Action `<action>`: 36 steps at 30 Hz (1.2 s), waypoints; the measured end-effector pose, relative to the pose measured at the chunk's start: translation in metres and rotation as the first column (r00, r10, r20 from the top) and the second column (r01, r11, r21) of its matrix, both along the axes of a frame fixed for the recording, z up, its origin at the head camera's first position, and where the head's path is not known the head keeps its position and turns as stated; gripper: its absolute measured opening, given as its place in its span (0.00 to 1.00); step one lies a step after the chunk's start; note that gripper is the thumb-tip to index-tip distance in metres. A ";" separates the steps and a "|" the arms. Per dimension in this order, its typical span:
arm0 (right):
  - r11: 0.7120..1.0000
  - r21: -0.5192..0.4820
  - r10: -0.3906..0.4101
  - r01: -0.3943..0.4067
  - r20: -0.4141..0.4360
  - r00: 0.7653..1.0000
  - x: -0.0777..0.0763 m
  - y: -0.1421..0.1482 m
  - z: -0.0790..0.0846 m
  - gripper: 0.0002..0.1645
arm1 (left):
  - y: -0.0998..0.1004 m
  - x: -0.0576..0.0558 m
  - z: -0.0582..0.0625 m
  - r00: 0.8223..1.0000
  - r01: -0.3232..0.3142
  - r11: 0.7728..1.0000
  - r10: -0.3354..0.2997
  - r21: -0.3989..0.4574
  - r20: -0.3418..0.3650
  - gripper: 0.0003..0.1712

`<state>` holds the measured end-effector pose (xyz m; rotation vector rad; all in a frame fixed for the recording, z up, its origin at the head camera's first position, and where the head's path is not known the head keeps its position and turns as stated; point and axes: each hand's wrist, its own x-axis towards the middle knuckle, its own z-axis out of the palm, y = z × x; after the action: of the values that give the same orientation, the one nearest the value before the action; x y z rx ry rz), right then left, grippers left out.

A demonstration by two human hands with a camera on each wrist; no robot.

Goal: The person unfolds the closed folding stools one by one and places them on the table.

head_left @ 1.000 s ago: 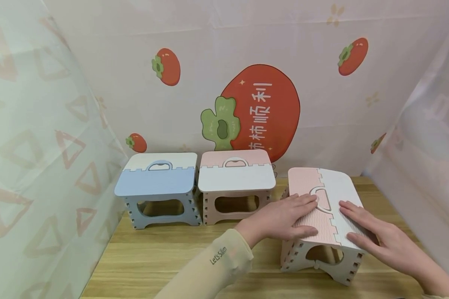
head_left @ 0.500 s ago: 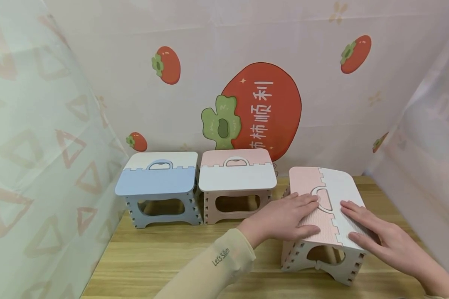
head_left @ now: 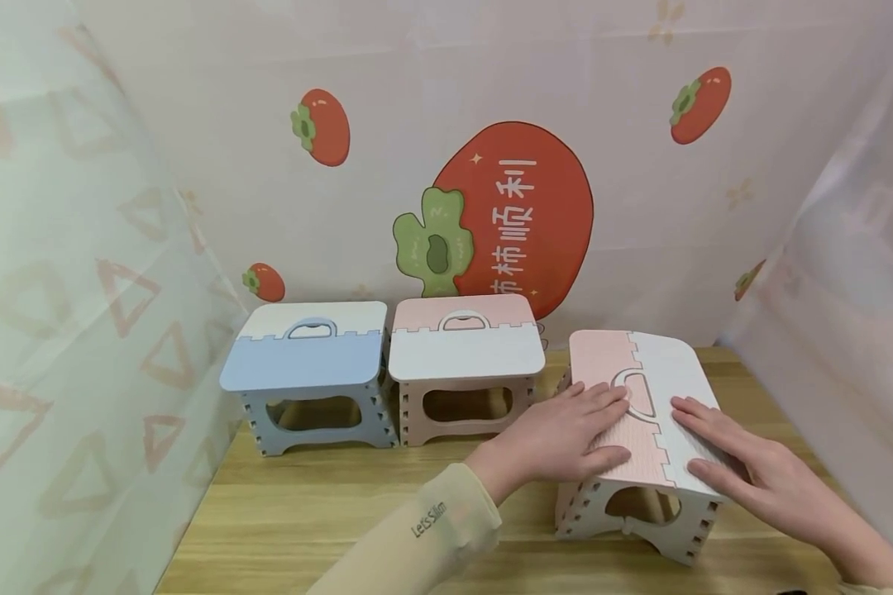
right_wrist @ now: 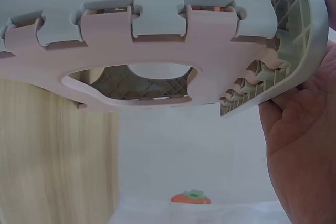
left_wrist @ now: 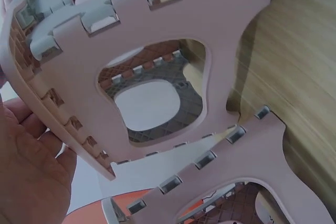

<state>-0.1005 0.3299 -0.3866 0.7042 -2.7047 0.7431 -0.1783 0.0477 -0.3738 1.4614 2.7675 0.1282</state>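
Observation:
On the right of the table stands an unfolded folding step stool (head_left: 643,397) with a pink and white top, turned at an angle. My left hand (head_left: 558,434) rests flat on its pink half, fingers near the handle cutout. On the white half lies my right hand (head_left: 766,475), fingers straight. In the left wrist view, the left hand (left_wrist: 34,166) sits against the outer face of the stool's top, and its pink and grey legs (left_wrist: 152,82) are spread. The right wrist view has the right hand (right_wrist: 307,135) against the top's edge beside the hinged leg panels (right_wrist: 157,45).
To the left stand a blue and white folding stool (head_left: 305,364) and a second pink and white one (head_left: 465,355), side by side and both unfolded. A wooden table (head_left: 327,512) lies under all. Behind is a cloth backdrop (head_left: 268,190) printed with persimmons.
Both hands stay in the same place on the right stool. The head view shifts slightly; the stools keep their positions.

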 end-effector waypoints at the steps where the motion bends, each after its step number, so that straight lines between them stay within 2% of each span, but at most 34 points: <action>1: 1.000 0.000 0.000 0.000 -0.002 1.000 -0.001 0.000 0.000 0.41 | 0.000 0.001 0.001 1.000 0.004 1.000 -0.004 -0.004 -0.001 0.41; 8: 1.000 0.023 0.014 -0.014 -0.017 1.000 -0.007 0.005 0.002 0.42 | -0.001 0.012 0.005 0.995 0.082 0.996 -0.083 -0.029 -0.051 0.40; 11: 0.999 0.022 0.033 -0.033 -0.024 0.999 -0.010 0.006 0.005 0.42 | -0.002 0.016 0.006 0.992 0.112 0.993 -0.113 -0.036 -0.050 0.39; 17: 0.999 0.038 0.031 -0.029 -0.033 0.999 -0.020 0.009 0.006 0.41 | -0.002 0.022 0.007 0.979 0.174 0.983 -0.179 -0.062 -0.100 0.36; 22: 0.998 0.057 0.027 -0.027 -0.012 1.000 -0.029 0.013 0.006 0.39 | 0.000 0.030 0.007 0.953 0.243 0.966 -0.255 -0.088 -0.165 0.32; 27: 0.997 0.071 0.033 -0.034 0.009 0.999 -0.042 0.016 0.009 0.37 | 0.006 0.041 0.007 0.908 0.311 0.942 -0.334 -0.128 -0.251 0.29; 32: 0.995 0.077 0.064 -0.065 0.020 0.998 -0.053 0.018 0.011 0.37 | 0.013 0.051 0.006 0.889 0.334 0.930 -0.365 -0.155 -0.277 0.29; 36: 0.994 0.089 0.063 -0.068 0.061 0.996 -0.059 0.019 0.011 0.36 | 0.016 0.056 0.006 0.877 0.334 0.928 -0.371 -0.167 -0.304 0.30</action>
<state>-0.1592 0.3487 -0.3758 0.8080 -2.7957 0.6691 -0.1222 0.0639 -0.3682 2.0946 2.6143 -0.2968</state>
